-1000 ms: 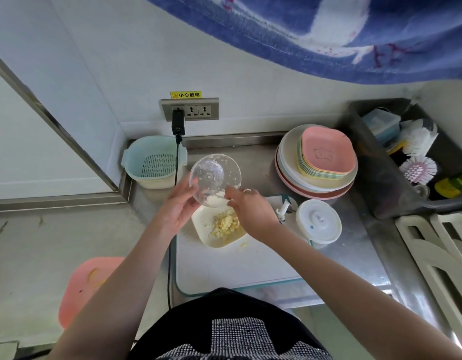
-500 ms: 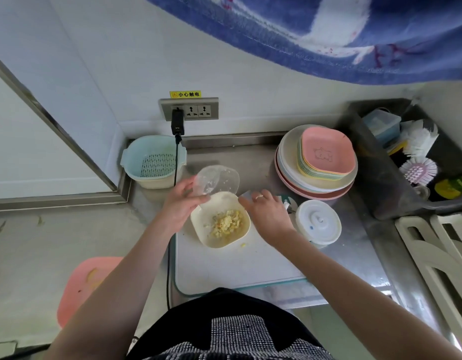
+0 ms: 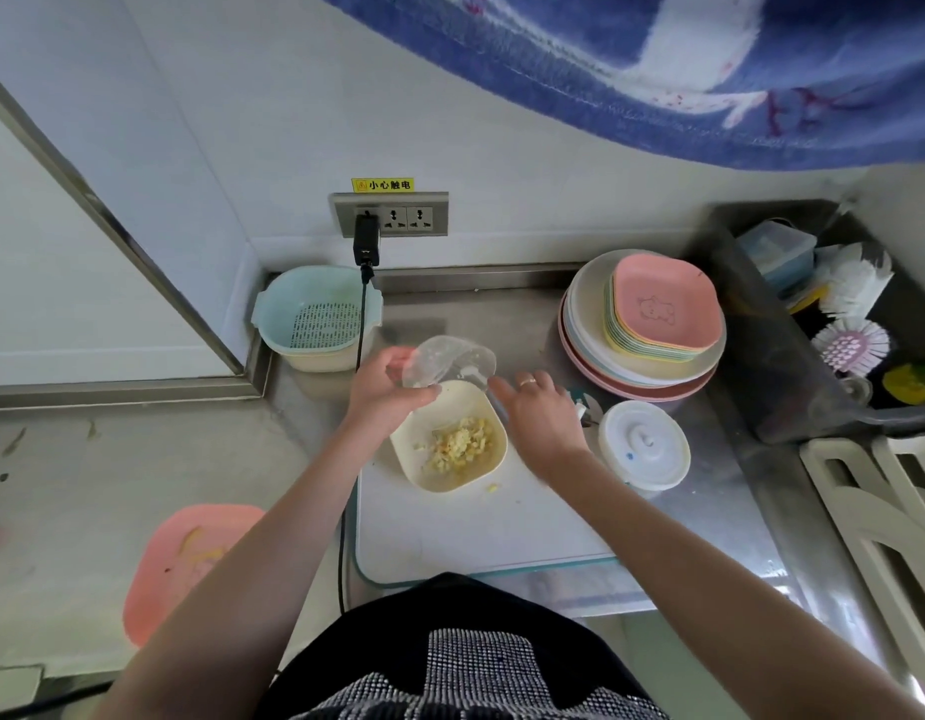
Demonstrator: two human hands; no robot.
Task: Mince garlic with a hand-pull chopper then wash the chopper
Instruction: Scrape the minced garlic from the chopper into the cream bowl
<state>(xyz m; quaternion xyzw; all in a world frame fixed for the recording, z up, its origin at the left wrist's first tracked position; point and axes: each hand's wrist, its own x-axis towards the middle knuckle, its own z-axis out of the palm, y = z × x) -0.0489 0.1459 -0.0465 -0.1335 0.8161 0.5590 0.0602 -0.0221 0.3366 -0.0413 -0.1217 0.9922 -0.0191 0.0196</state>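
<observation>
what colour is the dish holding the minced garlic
Cream, a pale off-white dish, seen in the head view, the only one.

The counter is metal, brushed and a little shiny. The chopper cup is clear plastic, smooth and glossy. The small dish is cream plastic with a matt look. The cutting board is white plastic, smooth. The chopper lid is white glossy plastic. The basket is pale matt plastic with a perforated bottom. The hanging cloth looks soft and fuzzy.
</observation>
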